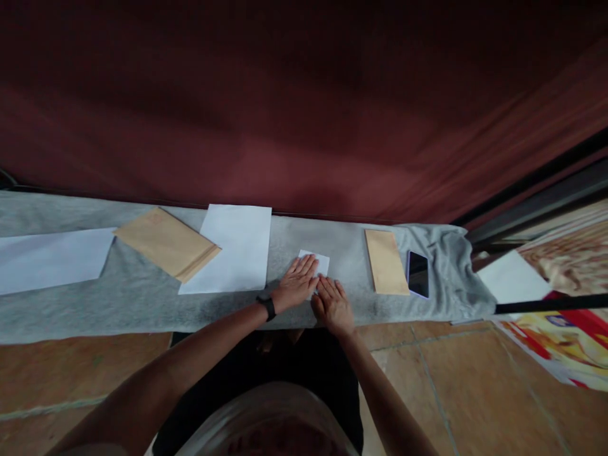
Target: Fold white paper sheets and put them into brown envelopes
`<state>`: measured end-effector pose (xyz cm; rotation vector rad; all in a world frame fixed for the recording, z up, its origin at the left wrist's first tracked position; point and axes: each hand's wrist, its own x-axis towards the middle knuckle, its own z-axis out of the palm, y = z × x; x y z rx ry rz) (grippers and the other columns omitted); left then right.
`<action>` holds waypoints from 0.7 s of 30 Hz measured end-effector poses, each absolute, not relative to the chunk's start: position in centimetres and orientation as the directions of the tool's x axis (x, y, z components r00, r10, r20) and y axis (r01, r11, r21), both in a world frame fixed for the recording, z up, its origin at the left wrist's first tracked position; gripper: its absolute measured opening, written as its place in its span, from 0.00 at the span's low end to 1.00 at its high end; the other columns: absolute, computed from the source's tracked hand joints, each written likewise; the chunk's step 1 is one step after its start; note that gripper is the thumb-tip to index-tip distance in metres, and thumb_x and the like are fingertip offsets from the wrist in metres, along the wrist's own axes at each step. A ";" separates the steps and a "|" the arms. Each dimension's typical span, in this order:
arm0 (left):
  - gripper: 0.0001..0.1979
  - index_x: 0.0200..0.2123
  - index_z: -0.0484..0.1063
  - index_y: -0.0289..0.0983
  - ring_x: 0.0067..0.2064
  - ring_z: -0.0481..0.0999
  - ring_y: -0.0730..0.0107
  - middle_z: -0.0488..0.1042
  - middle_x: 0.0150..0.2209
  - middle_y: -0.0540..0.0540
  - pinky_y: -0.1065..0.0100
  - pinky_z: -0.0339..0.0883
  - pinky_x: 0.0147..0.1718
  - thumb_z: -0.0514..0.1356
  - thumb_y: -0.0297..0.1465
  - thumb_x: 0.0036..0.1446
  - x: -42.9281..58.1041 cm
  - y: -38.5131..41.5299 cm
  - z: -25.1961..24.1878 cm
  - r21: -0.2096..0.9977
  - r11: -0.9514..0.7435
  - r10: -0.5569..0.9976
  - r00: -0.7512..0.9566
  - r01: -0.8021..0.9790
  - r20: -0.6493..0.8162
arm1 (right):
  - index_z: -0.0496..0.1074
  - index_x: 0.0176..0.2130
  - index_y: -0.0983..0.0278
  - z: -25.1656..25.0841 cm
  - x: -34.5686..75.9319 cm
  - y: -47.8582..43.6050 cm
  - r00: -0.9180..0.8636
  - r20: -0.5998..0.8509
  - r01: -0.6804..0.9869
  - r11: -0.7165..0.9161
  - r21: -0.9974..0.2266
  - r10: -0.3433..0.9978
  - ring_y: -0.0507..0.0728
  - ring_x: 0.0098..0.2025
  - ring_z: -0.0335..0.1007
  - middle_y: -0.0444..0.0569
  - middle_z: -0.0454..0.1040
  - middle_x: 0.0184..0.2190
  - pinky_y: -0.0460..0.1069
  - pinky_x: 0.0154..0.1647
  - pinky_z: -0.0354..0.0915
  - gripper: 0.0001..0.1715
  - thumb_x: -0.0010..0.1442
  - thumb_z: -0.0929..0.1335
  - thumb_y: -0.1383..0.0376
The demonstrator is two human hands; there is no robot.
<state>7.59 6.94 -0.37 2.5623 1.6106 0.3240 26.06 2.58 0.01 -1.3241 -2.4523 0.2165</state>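
My shirt (pixel 280 411), its print cut off below, sits nearest; beyond it my left hand (pixel 297 283) lies flat, fingers straight, gripping nothing, hiding much of a small white paper (pixel 323 263) on the grey cloth (pixel 327 234). My right hand (pixel 335 307) rests fingers at its right side, whether pinching I cannot tell, while a tan envelope (pixel 166 244) partly covers a large white sheet (pixel 240 247).

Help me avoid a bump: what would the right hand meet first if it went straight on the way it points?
Most likely the left hand, just ahead of the fingers of the right hand; whether they touch is unclear.
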 end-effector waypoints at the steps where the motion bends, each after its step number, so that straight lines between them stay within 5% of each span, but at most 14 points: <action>1: 0.30 0.71 0.52 0.30 0.74 0.48 0.59 0.54 0.72 0.37 0.51 0.41 0.71 0.41 0.36 0.70 7.7 7.6 -0.5 0.193 -0.430 0.902 0.410 0.882 0.136 | 0.60 0.68 0.64 0.1 26.0 2.6 -0.502 0.225 0.782 0.549 -0.295 0.835 0.60 0.69 0.58 0.53 0.64 0.67 0.60 0.73 0.48 0.29 0.72 0.60 0.61; 21: 0.28 0.69 0.58 0.33 0.72 0.52 0.55 0.57 0.71 0.37 0.49 0.44 0.70 0.45 0.37 0.71 6.0 4.4 -0.3 0.165 -0.477 0.873 0.444 0.863 0.200 | 0.60 0.69 0.60 0.1 26.2 2.7 -0.478 0.194 0.790 0.516 -0.331 0.857 0.59 0.70 0.56 0.49 0.62 0.68 0.60 0.73 0.47 0.27 0.73 0.58 0.61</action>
